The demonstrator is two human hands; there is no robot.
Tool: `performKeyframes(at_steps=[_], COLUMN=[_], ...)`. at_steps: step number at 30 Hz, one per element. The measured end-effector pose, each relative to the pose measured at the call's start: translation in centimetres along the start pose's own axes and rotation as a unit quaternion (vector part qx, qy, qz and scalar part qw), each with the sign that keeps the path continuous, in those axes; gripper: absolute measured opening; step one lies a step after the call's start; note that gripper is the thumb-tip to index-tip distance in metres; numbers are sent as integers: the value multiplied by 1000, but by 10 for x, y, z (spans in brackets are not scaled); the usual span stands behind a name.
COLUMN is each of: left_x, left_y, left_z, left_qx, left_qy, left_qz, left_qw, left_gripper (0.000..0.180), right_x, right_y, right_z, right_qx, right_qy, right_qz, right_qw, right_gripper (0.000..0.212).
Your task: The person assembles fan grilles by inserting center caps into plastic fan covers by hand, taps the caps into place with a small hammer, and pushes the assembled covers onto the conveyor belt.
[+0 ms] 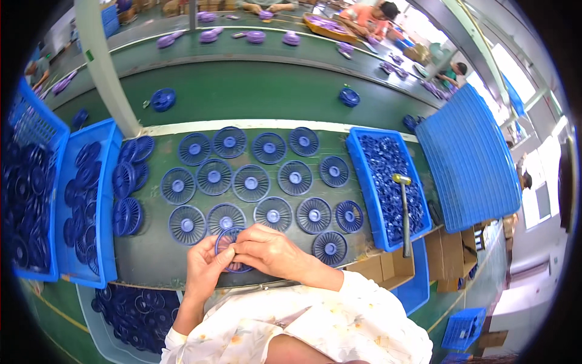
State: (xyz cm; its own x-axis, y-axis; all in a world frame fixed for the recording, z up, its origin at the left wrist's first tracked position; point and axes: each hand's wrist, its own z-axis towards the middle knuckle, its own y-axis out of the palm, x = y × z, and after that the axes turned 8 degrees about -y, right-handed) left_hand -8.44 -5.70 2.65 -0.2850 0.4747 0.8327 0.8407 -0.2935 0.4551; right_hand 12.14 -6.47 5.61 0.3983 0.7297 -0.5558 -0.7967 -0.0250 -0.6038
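– White floral fabric shirt [242, 330] noted nearest. Where is the work?
– Round, slotted blue plastic disc [224, 241], held left of the rectangular blue plastic tray [366, 194], toward its near end.
– Grip?
– Narrow: the disc is pinched by the left hand [206, 267] and by the bent fingers of the right hand [270, 250]. Any small part between them cannot be told.
– Step?
– Handwork on the disc, apparently; similar discs [251, 183] are spread left of the tray. Steady left support, careful right-finger pressure would be called for.
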Motion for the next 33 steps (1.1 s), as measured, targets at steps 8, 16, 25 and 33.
performKeyframes(at_steps=[8,16,25,33], left_x=[4,1,19,50], left_y=[11,14,-78,-91], left_z=[-4,-30,-56,-32], left_qx=[30,88,433,456], left_qy=[44,76,252,303], left_qz=[48,77,605,557], left_qw=[997,990,620,625], left_gripper=[22,24,28,33], right_x=[-12,-17,-5,-8], right_y=[-2,16,16,9], right_z=[-5,-17,-11,-12], right_qx=[84,46,116,133], right_qy=[133,239,178,185], right_qz=[58,228,155,99], right_qw=[986,943,965,969], right_gripper=[74,74,47,45])
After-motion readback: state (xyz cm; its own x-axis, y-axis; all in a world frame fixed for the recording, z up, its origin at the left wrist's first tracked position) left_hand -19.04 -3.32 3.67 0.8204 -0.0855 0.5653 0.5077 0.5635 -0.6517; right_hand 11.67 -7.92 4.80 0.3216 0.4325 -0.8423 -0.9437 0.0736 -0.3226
